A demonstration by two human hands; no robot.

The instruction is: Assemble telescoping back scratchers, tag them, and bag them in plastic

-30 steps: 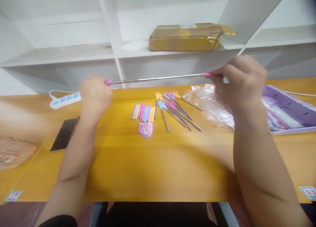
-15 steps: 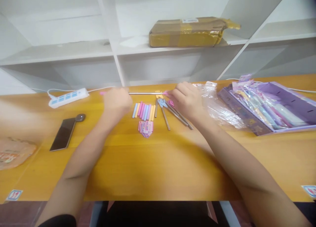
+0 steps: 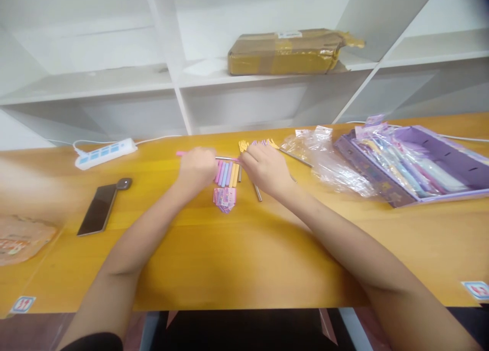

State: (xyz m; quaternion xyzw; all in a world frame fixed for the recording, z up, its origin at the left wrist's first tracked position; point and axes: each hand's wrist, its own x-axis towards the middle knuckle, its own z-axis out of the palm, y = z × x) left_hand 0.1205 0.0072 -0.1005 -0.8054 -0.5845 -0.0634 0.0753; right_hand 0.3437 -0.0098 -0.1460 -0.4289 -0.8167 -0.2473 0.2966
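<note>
My left hand [image 3: 196, 167] and my right hand [image 3: 265, 168] are both closed on a thin telescopic metal rod [image 3: 225, 159] with pink ends, held level just above the wooden table [image 3: 244, 249]. Only a short stretch of rod shows between the hands, and a pink tip [image 3: 180, 154] pokes out left of my left hand. Under the hands lies a row of pastel handle sleeves [image 3: 227, 173], with a small pink packet [image 3: 225, 198] in front of them. Several metal rods with hand-shaped coloured tips [image 3: 263, 146] lie partly under my right hand.
A clear plastic bag [image 3: 324, 160] and a purple box of packaged items [image 3: 420, 162] sit at the right. A phone [image 3: 97, 208] and a white power strip [image 3: 105, 152] lie at the left. A taped cardboard parcel [image 3: 286, 50] rests on the white shelf behind.
The rod has been pushed together from long to short. Both hands came down from shelf height to the table and moved close to each other over the pastel sleeves.
</note>
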